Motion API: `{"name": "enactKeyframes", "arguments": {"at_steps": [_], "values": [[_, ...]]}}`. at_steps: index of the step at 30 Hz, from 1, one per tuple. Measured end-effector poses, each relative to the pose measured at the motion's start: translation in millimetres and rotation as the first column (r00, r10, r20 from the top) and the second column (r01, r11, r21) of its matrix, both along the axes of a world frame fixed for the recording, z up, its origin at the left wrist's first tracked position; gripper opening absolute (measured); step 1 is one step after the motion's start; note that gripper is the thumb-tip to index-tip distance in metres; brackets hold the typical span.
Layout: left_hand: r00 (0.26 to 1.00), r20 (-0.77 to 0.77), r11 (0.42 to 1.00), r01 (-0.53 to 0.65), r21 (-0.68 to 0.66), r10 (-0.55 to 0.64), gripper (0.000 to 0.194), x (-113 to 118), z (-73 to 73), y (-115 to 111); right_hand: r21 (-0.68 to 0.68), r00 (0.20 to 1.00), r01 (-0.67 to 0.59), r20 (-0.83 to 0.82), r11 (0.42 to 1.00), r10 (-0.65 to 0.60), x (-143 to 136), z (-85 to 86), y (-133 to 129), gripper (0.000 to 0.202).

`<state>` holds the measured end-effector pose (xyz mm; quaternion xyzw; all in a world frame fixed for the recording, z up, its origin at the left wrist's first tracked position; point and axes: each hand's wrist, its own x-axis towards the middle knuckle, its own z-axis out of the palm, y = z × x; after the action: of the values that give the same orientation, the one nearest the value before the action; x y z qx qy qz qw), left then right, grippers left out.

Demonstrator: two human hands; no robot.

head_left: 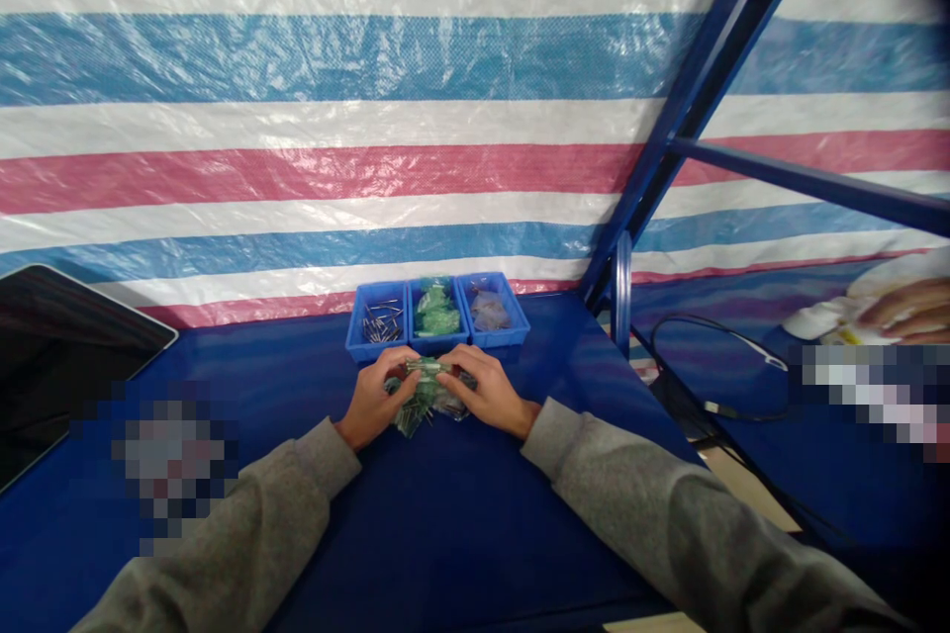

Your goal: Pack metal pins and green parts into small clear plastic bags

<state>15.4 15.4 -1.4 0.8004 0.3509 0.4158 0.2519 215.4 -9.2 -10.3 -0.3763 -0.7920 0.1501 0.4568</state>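
Grey sleeves fwd; left hand [373, 398] & right hand [486, 389] pinch green bag [426, 368] btwn fingertips.

A striped tarp [333, 119] in white, blue and red hangs as a backdrop behind the dark blue table [460, 514], and a blue metal frame [668, 138] slants up in front of it on the right. Three small blue bins stand side by side at the far edge of the table: the left bin [377, 319] holds small metal pins, the middle bin [438, 315] green packets, the right bin [493, 311] clear packets. A dark screen [51, 356] lies at the left edge, a black cable [712, 336] loops over the neighbouring surface on the right, and another person's hand [909, 307] rests there.
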Motion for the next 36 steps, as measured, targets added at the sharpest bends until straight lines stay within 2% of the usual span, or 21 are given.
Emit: {"name": "enactKeyframes", "arguments": {"at_steps": [5, 11, 19, 25, 27, 30, 33, 36], "values": [[0.998, -0.048, 0.998, -0.039, 0.055, 0.042, 0.022, -1, 1.1, 0, 0.012, 1.000, 0.024, -0.001, 1.000, -0.024, -1, 0.4, -2, 0.025], [0.997, -0.012, 0.996, -0.071, 0.044, 0.072, 0.023, -1, -0.4, 0, 0.040, 0.996, 0.065, -0.064, 0.997, -0.063, 0, -1.8, -3, 0.022], [0.998, 0.039, 0.998, -0.045, 0.042, 0.043, 0.019, -1, 2.1, 0, -0.034, 0.987, 0.079, -0.139, 0.996, -0.083, -1, -0.4, -2, 0.018], [0.999, -0.019, 0.998, -0.050, 0.033, 0.050, 0.016, -1, 2.2, 1, -0.189, 0.948, 0.149, -0.250, 0.971, -0.194, 2, 3.2, 1, 0.021], [0.998, -0.017, 0.997, -0.061, 0.053, 0.062, 0.015, 0, 0.7, 2, -0.276, 0.928, 0.109, -0.317, 0.955, -0.198, 2, 3.5, 3, 0.023], [0.995, 0.034, 0.988, -0.097, 0.116, 0.094, 0.015, 1, -1.6, 2, -0.401, 0.884, -0.026, -0.437, 0.916, -0.167, 0, 4.7, 5, 0.025], [0.989, 0.062, 0.978, -0.142, 0.154, 0.134, 0.014, 1, -3.2, 2, -0.440, 0.842, -0.128, -0.521, 0.889, -0.136, -2, 8.4, 4, 0.024], [0.985, 0.073, 0.974, -0.167, 0.155, 0.157, 0.013, -1, -3.8, 2, -0.439, 0.810, -0.177, -0.574, 0.881, -0.123, -3, 13.2, 3, 0.022]]}}
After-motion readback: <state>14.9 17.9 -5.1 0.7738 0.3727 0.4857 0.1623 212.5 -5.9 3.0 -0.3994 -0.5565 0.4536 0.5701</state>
